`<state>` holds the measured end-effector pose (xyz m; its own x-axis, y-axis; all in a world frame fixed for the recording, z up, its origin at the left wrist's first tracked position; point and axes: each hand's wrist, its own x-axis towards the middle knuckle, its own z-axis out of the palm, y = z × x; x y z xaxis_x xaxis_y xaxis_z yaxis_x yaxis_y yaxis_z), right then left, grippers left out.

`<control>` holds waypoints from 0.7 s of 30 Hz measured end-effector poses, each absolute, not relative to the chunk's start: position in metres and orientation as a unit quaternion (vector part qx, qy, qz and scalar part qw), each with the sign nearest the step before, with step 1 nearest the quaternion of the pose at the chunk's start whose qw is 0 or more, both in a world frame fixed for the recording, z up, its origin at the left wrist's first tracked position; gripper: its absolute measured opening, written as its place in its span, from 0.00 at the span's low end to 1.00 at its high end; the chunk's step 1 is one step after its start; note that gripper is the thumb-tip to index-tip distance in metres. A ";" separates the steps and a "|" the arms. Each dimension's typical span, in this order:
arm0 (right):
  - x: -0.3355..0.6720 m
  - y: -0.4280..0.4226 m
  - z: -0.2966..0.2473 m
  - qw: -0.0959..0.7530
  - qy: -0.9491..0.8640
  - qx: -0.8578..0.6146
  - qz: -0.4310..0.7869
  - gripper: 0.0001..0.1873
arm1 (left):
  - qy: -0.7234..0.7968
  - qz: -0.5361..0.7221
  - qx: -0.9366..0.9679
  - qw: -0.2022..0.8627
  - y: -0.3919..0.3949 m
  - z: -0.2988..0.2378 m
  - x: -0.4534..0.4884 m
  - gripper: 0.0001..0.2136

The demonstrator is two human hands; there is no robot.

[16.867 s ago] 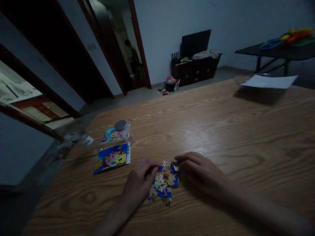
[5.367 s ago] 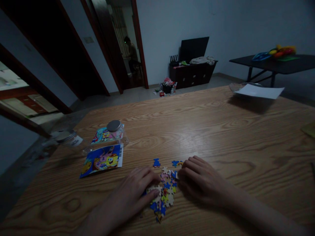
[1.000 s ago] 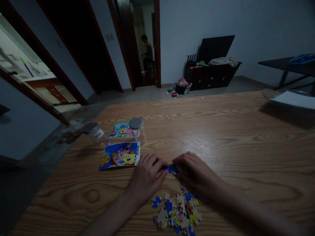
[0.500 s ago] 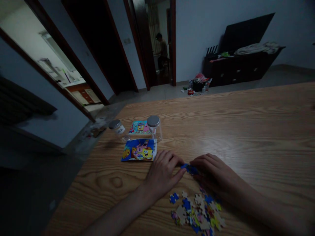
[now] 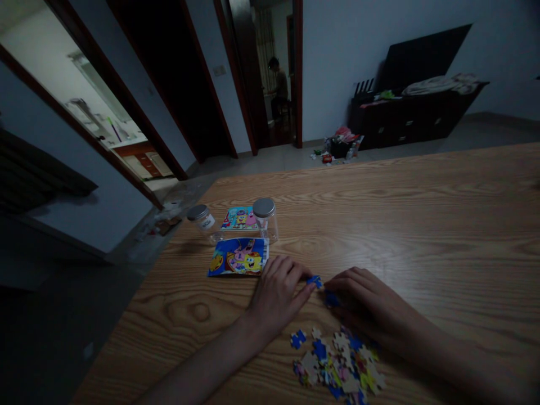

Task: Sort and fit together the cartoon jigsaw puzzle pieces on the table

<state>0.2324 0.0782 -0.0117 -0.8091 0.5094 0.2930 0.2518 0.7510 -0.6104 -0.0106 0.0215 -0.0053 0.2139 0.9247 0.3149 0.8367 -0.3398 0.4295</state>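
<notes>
Between thumb and fingers, my left hand (image 5: 278,289) pinches a blue puzzle piece (image 5: 314,280) just above the wooden table. My right hand (image 5: 367,292) is curled around another blue puzzle piece (image 5: 332,298), partly hidden by the fingers. A small gap separates the two pieces. Below the hands lies a loose heap of puzzle pieces (image 5: 343,368), blue, yellow, pink and plain tan backs. One blue piece (image 5: 297,338) sits apart at the heap's left. Left of my left hand lies a cartoon picture card (image 5: 238,257), mostly blue.
Two clear jars with grey lids, a left jar (image 5: 206,220) and a right jar (image 5: 265,219), stand by a second cartoon card (image 5: 238,218). Beyond the wooden table (image 5: 400,208) are a dark cabinet (image 5: 405,121) with a screen and a person in a doorway.
The two blue pieces, together before, are now apart. My left hand has shifted slightly up and left with one; the other stays at my right hand.
</notes>
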 end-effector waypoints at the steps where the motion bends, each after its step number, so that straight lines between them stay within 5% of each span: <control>1: 0.233 0.078 -0.012 0.226 -0.905 -0.214 0.289 0.14 | 0.568 0.263 0.775 0.085 0.022 -0.005 -0.011 0.06; 21: 0.234 0.075 -0.001 0.217 -0.897 -0.237 0.304 0.16 | 0.546 0.259 0.792 0.094 0.022 -0.008 -0.012 0.06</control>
